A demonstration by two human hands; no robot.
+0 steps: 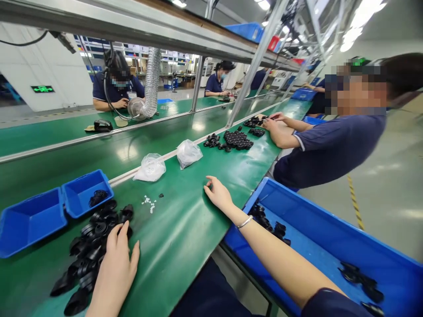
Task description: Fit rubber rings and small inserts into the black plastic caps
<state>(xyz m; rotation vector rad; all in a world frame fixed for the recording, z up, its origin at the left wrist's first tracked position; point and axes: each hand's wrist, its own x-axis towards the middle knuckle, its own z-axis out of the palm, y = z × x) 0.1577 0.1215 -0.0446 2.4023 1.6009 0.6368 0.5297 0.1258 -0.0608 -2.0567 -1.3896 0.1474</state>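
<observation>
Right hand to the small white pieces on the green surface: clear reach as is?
Likely yes: the right hand looks empty, and only bare green surface shows between it and the small white pieces. The left hand is off by the black parts.

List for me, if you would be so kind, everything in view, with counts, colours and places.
worktable: one, green, running away from the wearer
small bins: two, blue, lower left
large bin: one, blue, at right
black parts: many, black, heaped lower left, farther along, and inside the large bin
white bits: several, white, left of centre
plastic bags: two, whitish, beyond the white bits
co-workers: at least four, dark blue shirts, across and at right
hose: one, silver, upper left
metal bars: several, silver, overhead
bracelet: one, silver, wearer's wrist
left hand: one, bare, at the near black parts
right hand: one, bare, over the worktable
</observation>
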